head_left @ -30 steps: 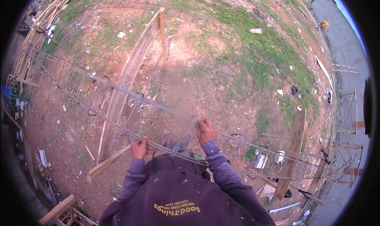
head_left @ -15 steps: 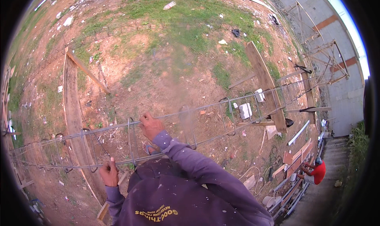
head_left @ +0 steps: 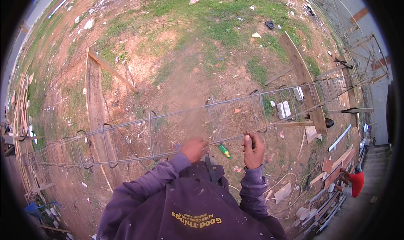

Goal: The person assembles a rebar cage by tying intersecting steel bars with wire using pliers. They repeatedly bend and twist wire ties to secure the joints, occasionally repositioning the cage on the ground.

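A long cage of thin steel rebar [head_left: 126, 160], with square stirrups [head_left: 153, 135] spaced along it, stretches across in front of me. My left hand [head_left: 194, 150] is closed on its near bar, left of a stirrup [head_left: 214, 122]. To the right, beside the same bar, my right hand [head_left: 253, 151] is closed in a pinch, thumb against fingers. Whatever lies between those fingertips is too small to make out. Below the bar, between my hands, shows a green and yellow packet or bottle [head_left: 224, 151].
Wooden planks stand under the cage at left [head_left: 96, 101] and right [head_left: 304, 80]. White blocks [head_left: 283, 109] lie by the right plank. At lower right, a person in red [head_left: 357, 184] is beside boards and metal lengths. Litter dots the dirt and grass.
Both hands have shifted right along the cage. My right hand has left the far bar for the near one; my left hand has moved along the near bar. The view has shifted too.
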A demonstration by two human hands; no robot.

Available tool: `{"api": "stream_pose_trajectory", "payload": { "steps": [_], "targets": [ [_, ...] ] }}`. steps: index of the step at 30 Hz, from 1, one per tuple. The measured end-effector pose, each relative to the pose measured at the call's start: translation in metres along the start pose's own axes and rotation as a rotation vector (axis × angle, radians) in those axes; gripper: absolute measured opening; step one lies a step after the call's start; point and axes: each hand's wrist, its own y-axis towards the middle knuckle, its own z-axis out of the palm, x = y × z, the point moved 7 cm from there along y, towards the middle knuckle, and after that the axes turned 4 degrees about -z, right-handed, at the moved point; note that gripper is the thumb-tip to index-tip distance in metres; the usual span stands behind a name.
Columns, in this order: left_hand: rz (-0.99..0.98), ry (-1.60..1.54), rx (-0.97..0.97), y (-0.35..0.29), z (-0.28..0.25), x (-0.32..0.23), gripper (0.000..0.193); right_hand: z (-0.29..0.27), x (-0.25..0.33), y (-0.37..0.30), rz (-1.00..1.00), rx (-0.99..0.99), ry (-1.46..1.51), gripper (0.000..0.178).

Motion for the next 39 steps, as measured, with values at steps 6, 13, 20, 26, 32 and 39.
{"api": "stream_pose_trajectory", "payload": {
  "steps": [6,13,20,26,32,39],
  "targets": [
    [0.044,0.121,0.002,0.004,0.01,-0.018,0.017,-0.026,-0.026,-0.038,0.018,0.042,0.028,0.018],
    [-0.11,-0.088,-0.119,0.009,-0.036,-0.051,0.016,-0.039,-0.052,-0.063,-0.038,0.278,-0.029,0.02],
    [-0.344,-0.276,0.079,0.015,-0.033,-0.035,0.024,0.008,-0.087,-0.071,0.063,0.477,0.062,0.024],
    [-0.595,-0.503,0.117,0.021,-0.037,-0.019,0.037,0.052,-0.081,-0.053,0.037,0.273,0.132,0.022],
    [-0.454,-0.531,0.349,0.037,-0.035,-0.024,0.028,0.083,-0.083,-0.054,0.23,0.291,0.5,0.025],
    [-0.295,-0.224,0.282,0.041,-0.037,-0.035,0.022,0.079,-0.08,-0.06,0.152,0.231,0.479,0.024]
  ]
}}
